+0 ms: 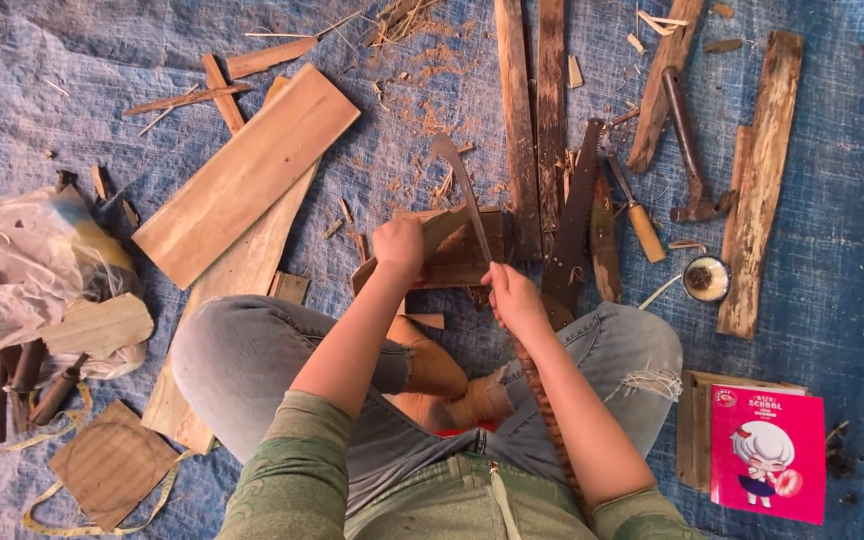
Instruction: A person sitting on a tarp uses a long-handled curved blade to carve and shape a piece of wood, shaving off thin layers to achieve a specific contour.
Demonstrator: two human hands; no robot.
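Here, two planks (252,170) (one knife (460,190)).

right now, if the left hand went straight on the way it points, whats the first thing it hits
The left hand points up the picture, gripping a small wooden piece. Just past it lies bare blue tarp with wood shavings; no larger thing shows in that line, though depth is hard to judge from above.

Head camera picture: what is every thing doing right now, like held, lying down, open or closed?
Left hand: gripping the wood piece.
Right hand: closed on the knife's handle.
Curved knife: held, blade against the wood piece.
Wood piece: held on the tarp.
Saw: lying flat, untouched.
Hammer: lying flat.
Chisel: lying flat.
Small tin: open.
Pink book: closed.
Plastic bag: crumpled.
Wide plank: lying flat.
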